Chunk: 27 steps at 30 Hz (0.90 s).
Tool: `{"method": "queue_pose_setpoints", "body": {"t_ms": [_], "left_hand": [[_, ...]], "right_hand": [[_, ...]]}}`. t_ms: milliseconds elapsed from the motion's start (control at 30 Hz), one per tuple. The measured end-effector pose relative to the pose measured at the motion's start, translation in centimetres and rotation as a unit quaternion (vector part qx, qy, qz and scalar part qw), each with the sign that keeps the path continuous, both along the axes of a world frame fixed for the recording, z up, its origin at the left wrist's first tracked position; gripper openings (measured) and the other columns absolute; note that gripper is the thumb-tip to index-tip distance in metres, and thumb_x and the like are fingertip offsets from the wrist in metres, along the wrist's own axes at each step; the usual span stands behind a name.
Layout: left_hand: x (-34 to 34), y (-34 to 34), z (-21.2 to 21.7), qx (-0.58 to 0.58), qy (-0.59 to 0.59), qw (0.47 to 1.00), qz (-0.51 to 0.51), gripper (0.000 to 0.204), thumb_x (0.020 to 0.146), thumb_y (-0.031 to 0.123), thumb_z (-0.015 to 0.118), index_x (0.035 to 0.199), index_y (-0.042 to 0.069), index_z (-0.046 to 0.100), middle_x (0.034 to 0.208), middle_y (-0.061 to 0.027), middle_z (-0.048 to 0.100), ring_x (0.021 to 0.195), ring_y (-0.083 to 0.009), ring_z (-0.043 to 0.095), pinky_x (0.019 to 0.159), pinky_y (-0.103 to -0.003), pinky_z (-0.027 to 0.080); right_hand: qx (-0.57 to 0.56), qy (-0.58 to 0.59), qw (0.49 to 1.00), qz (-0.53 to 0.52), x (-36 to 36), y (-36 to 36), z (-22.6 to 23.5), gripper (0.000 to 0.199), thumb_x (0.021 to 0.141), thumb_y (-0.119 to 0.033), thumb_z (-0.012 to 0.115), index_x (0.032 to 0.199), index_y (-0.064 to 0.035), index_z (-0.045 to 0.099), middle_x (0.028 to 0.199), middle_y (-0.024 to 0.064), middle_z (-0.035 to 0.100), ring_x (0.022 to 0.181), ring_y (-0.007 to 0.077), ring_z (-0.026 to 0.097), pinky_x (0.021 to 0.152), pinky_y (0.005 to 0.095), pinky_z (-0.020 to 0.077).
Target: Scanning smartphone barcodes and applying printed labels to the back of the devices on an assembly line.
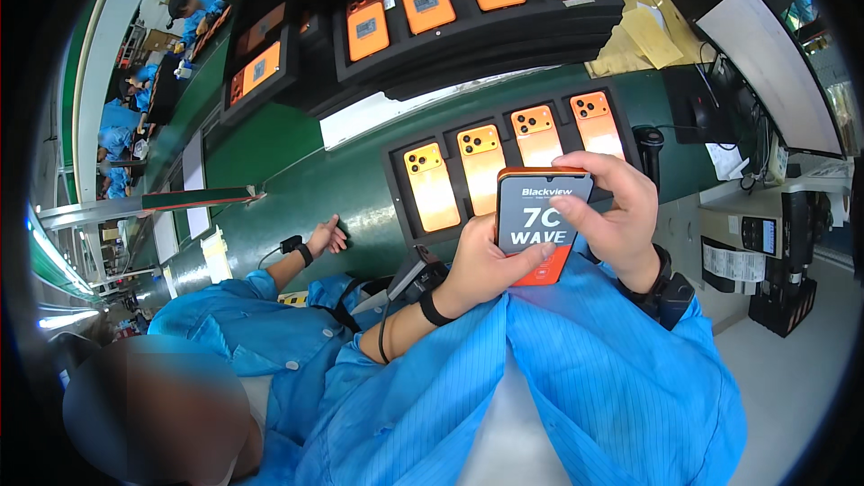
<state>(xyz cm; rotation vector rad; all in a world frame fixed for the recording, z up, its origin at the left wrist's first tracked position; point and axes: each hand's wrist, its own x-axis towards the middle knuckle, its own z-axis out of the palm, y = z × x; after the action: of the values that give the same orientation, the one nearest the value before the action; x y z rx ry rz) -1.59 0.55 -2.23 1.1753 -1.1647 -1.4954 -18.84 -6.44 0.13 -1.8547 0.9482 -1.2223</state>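
Note:
Between my hands, in front of my chest, is an orange smartphone, held upright with its dark, printed front toward me. My left hand grips its lower left side, the thumb lying across the front. My right hand holds the upper right corner, with fingers over the top edge and the thumb against the front. Just beyond lies a black foam tray with several orange phones in its slots, camera side up. The held phone and my hands hide part of this tray.
Stacked black trays of orange phones stand behind. A co-worker's open hand rests over the green bench at left. To the right are a handheld scanner, yellow envelopes, a mouse, a monitor and a label printer.

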Motion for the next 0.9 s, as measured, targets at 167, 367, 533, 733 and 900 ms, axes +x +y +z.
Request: {"method": "queue_pose_setpoints", "body": {"t_ms": [167, 367, 533, 733, 900], "left_hand": [[-0.1, 0.0, 0.0, 0.013, 0.004, 1.000, -0.014, 0.027, 0.082, 0.005, 0.071, 0.107, -0.002, 0.064, 0.097, -0.0073, 0.071, 0.087, -0.0108, 0.066, 0.078, -0.027, 0.053], [-0.1, -1.0, -1.3, 0.087, 0.041, 0.995, -0.005, 0.030, 0.084, 0.003, 0.070, 0.112, -0.002, 0.062, 0.103, -0.0059, 0.069, 0.092, -0.0097, 0.064, 0.084, -0.027, 0.052], [2.7, -1.6, -5.2, 0.141, 0.167, 0.966, 0.142, 0.030, 0.086, 0.002, 0.067, 0.114, -0.002, 0.058, 0.105, -0.0090, 0.068, 0.094, -0.0168, 0.067, 0.086, -0.031, 0.053], [15.4, 0.5, -11.7, 0.055, 0.017, 0.918, 0.392, 0.021, 0.088, 0.002, 0.063, 0.108, -0.004, 0.060, 0.100, -0.0106, 0.069, 0.084, -0.0170, 0.068, 0.073, -0.030, 0.056], [25.4, 4.4, -19.0, 0.129, -0.001, 0.897, 0.423, 0.014, 0.088, 0.000, 0.060, 0.102, 0.000, 0.061, 0.095, -0.0071, 0.068, 0.081, -0.0174, 0.068, 0.071, -0.031, 0.056]], "right_hand": [[0.083, -0.017, 0.995, -0.051, -0.1, 0.1, -0.4, 0.022, 0.091, -0.018, 0.064, 0.093, 0.0023, 0.070, 0.079, 0.0121, 0.070, 0.071, 0.0154, 0.067, 0.062, 0.0256, 0.0510], [0.179, -0.100, 0.979, -0.021, -0.9, -2.0, -3.1, 0.040, 0.103, -0.025, 0.043, 0.096, 0.0045, 0.069, 0.085, 0.0099, 0.071, 0.076, 0.0134, 0.066, 0.071, 0.0255, 0.0506], [0.209, -0.053, 0.976, -0.042, -2.0, -2.9, -7.2, 0.044, 0.105, -0.029, 0.037, 0.120, 0.0044, 0.061, 0.101, 0.0122, 0.071, 0.088, 0.0136, 0.063, 0.081, 0.0268, 0.0492], [0.219, 0.027, 0.965, -0.143, -6.8, -1.4, -12.7, 0.034, 0.103, -0.023, 0.044, 0.121, 0.0010, 0.060, 0.101, 0.0109, 0.070, 0.089, 0.0139, 0.063, 0.084, 0.0273, 0.0493], [0.228, 0.035, 0.946, -0.228, -13.2, 0.3, -16.5, 0.032, 0.102, -0.021, 0.046, 0.119, 0.0012, 0.061, 0.100, 0.0087, 0.069, 0.086, 0.0110, 0.060, 0.080, 0.0256, 0.0483]]}}
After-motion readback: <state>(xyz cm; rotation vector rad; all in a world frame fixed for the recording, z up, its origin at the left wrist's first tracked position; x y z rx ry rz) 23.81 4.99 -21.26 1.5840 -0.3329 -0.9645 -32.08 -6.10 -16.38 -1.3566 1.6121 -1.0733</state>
